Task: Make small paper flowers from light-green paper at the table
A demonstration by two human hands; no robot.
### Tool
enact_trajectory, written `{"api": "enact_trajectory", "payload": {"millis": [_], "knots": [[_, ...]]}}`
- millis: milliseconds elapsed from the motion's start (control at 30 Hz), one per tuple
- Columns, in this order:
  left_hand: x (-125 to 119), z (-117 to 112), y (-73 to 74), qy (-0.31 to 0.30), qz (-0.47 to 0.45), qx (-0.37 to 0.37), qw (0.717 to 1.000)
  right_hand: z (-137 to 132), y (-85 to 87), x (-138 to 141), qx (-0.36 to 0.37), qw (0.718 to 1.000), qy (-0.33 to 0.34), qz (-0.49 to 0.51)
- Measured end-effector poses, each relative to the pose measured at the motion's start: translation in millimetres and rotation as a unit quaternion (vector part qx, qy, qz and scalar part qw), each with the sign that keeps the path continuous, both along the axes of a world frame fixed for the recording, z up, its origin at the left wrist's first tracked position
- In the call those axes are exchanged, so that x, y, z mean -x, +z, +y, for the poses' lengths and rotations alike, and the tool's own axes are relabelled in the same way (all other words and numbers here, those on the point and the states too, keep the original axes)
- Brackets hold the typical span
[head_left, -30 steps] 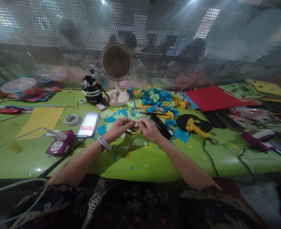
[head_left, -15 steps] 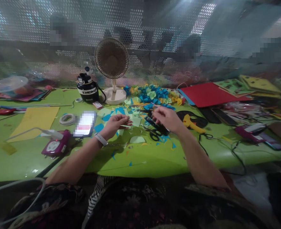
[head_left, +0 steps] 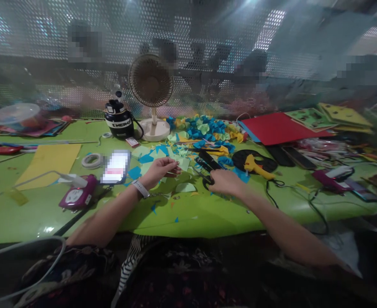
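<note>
My left hand [head_left: 159,170], with a white watch on the wrist, is raised over the green table [head_left: 188,209] and pinches a small light-green paper piece [head_left: 178,161]. My right hand [head_left: 226,181] lies lower to the right, fingers closed around the black handles of a pair of scissors [head_left: 205,169] whose blades point away toward a heap of blue, green and yellow paper flowers [head_left: 207,128]. Cut paper scraps lie scattered between and under both hands, and a pale green half-round piece [head_left: 185,188] rests beneath them.
A phone [head_left: 115,167], tape roll [head_left: 91,160], purple power strip [head_left: 78,194], yellow sheet [head_left: 49,162], black jug [head_left: 119,122] and small fan [head_left: 151,96] sit left and behind. A yellow glue gun [head_left: 257,164], red card [head_left: 281,128] and cables [head_left: 307,205] lie right. A perforated screen stands behind.
My right hand left the paper held by my left hand, reached right over the scissors, then came down and closed on their handles. My left hand kept its paper piece almost still.
</note>
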State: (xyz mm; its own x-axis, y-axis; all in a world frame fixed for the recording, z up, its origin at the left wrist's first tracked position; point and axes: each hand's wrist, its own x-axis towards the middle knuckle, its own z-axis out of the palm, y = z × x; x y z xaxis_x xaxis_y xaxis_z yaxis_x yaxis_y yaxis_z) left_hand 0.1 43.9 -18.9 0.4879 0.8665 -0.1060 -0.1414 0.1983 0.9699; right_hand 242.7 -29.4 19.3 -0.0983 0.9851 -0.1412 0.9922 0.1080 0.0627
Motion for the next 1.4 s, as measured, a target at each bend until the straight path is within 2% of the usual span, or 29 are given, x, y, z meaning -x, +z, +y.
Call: {"api": "enact_trajectory", "payload": {"millis": [167,233,300,400,467,600,667,733,800,900,1067,1267,1400], "knots": [[-3.3,-2.1,4.1,-0.011,-0.007,0.014,1.0,-6.9,1.2,-9.9,0.017,0.999,-0.017,0.044],[-4.1,-3.0,5.8,-0.014,-0.013,0.019,1.0,-9.8,0.7,-18.8,0.029,0.993,-0.046,0.108],[-4.4,-3.5,6.6,-0.01,-0.024,0.019,1.0,-12.0,2.1,-28.6,0.053,0.974,-0.104,0.194],[-5.0,-4.1,6.8,0.004,-0.046,0.012,0.999,-15.4,5.9,-38.5,0.078,0.918,-0.18,0.344],[-5.6,-4.8,7.2,0.014,-0.064,0.011,0.998,-17.4,6.6,-38.2,0.083,0.866,-0.195,0.454],[-6.4,-7.9,11.6,0.035,-0.09,0.009,0.995,-15.5,1.0,-21.0,0.094,0.755,-0.162,0.628],[-5.8,-10.0,15.3,0.042,-0.102,0.005,0.994,-9.9,-1.7,-8.6,0.099,0.722,-0.136,0.671],[-4.7,-11.8,19.2,0.049,-0.114,0.002,0.992,-1.7,-2.6,2.6,0.116,0.705,-0.118,0.69],[-3.6,-12.9,22.5,0.06,-0.124,-0.003,0.99,7.6,-2.1,11.9,0.134,0.708,-0.104,0.686],[-2.7,-13.4,25.1,0.079,-0.133,-0.014,0.988,18.3,-1.5,23.6,0.137,0.727,-0.076,0.669],[-5.0,-14.5,23.1,0.101,-0.141,-0.012,0.985,19.6,-5.9,38.0,0.15,0.747,-0.052,0.646],[-10.8,-20.0,20.1,0.081,-0.134,0.001,0.988,14.0,-17.8,37.5,0.152,0.752,-0.045,0.639],[-11.8,-22.7,20.8,0.074,-0.136,0.008,0.988,13.2,-17.3,34.9,0.136,0.759,-0.042,0.635]]}}
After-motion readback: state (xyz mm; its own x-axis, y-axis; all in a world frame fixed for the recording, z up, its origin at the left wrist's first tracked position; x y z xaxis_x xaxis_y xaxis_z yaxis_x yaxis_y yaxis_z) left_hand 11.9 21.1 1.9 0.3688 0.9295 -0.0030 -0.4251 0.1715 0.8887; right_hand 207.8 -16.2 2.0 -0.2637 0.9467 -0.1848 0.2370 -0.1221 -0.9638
